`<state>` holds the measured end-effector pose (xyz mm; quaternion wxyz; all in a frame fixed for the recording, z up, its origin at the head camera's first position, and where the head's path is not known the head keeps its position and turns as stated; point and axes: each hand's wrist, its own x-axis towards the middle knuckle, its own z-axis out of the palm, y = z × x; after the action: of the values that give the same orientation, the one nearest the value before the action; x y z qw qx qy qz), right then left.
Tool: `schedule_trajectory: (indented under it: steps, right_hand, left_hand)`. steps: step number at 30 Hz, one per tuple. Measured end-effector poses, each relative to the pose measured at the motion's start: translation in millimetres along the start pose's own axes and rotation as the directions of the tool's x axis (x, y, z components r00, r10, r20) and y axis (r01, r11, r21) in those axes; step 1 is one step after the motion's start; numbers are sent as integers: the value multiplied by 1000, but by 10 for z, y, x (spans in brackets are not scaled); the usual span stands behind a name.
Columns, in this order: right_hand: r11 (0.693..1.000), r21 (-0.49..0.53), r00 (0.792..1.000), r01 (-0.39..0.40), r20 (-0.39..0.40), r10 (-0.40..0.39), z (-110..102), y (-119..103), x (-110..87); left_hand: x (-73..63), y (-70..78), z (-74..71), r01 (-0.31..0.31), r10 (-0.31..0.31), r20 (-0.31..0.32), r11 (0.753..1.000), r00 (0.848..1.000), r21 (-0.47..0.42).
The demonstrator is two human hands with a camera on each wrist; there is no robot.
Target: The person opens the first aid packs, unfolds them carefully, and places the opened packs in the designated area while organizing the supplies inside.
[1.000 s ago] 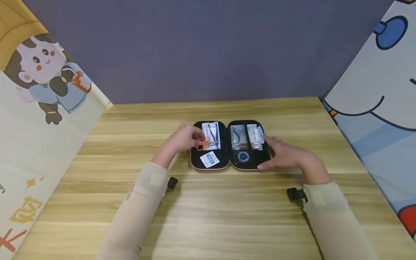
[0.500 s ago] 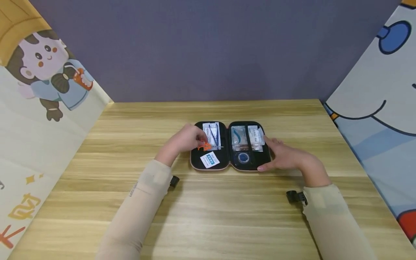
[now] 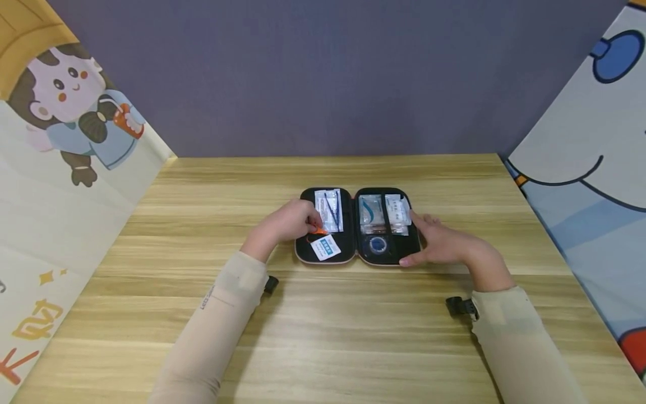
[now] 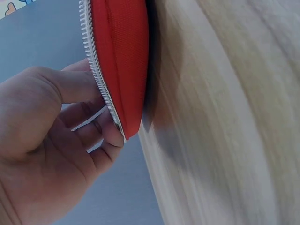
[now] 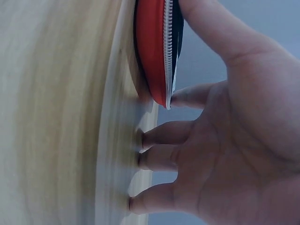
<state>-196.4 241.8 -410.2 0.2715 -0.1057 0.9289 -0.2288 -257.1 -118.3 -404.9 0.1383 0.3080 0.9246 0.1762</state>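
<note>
My left hand (image 3: 295,220) reaches into the left half of an open zip case (image 3: 303,255), its fingers pinching a small pair of scissors by the orange handles (image 3: 319,230). The fingers cover most of the scissors. In the left wrist view the case's red shell (image 4: 123,61) and white zipper pass in front of the fingers of the left hand (image 4: 61,140). My right hand (image 3: 444,241) rests with thumb and forefinger against the case's right edge. In the right wrist view, the other fingers of the right hand (image 5: 225,131) extend down to the table.
A white sachet (image 3: 326,247) lies in the left half, below a clear packet (image 3: 328,209) under crossed dark straps. The right half holds packets (image 3: 370,212) behind a strap and a round blue-ringed item (image 3: 378,244). A wooden table (image 3: 353,325) meets a grey-blue wall (image 3: 323,78).
The left hand has lowered the scissors into the left half of the case, just above the white sachet, and its fingers now hide more of them. The right hand has stayed at the case's edge.
</note>
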Motion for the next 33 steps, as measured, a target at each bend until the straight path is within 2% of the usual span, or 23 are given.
schedule_trajectory:
  steps: [10, 22, 29, 33]
  right_hand:
    - [1000, -7, 1000, -2, -10, 2, 8, 11, 5]
    - [1000, 3, 1000, -5, -2, 5, 12, 12, 9]
    - [1000, -7, 1000, -2, -5, 2, 11, 18, 16]
    - [1000, -19, 1000, 0, -3, 0, 9, 16, 10]
  left_hand:
    - [4, 24, 35, 28, -29, 35, 999, 999, 43]
    - [-29, 63, 68, 23, -14, 108, 996, 994, -87]
    - [-3, 48, 99, -11, 16, 93, 998, 996, -59]
    - [6, 53, 99, -9, 12, 76, 999, 997, -36]
